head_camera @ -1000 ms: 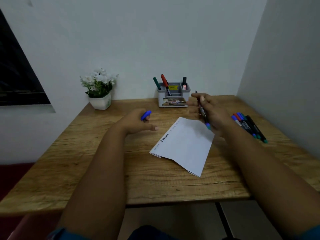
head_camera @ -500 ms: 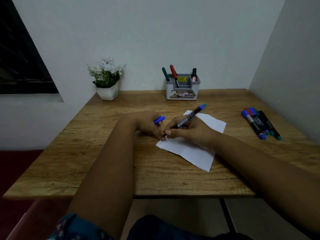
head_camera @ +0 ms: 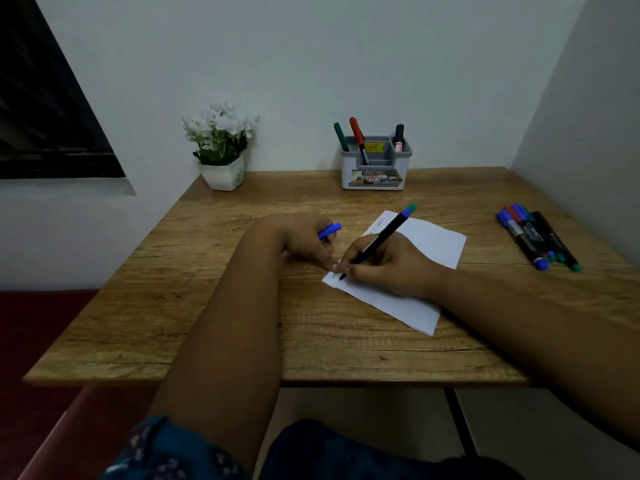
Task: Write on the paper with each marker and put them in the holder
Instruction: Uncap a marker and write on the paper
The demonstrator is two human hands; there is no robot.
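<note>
White paper (head_camera: 429, 244), folded and creased, is laid at an angle on the wooden desk (head_camera: 214, 327), just right of centre, and is being written on near its corner at about 9 o'clock, where a few faint marks are seen. A black-barrelled marker (head_camera: 381, 239) with a blue-green end is pinched between the thumb and curled fingers of the right hand (head_camera: 388, 268), its tip set on the sheet. The blue cap (head_camera: 329, 231) is held in the curled fingers of the left hand (head_camera: 304, 242), whose fingertips are pressed down at the paper's edge to steady it.

Three markers, green (head_camera: 341, 136), red (head_camera: 356, 135) and black (head_camera: 399, 136), are already stood in the grey-and-white holder (head_camera: 375, 174) at 12 o'clock against the wall, so that part may be judged done. A cluster of unused markers (head_camera: 536, 237), blue, red, green and black, is left lying at 3 o'clock, well apart from the paper; their exact count cannot be told. The task is judged somewhere near its middle, with the marker in hand to be capped and stowed and the cluster yet to be tried
</note>
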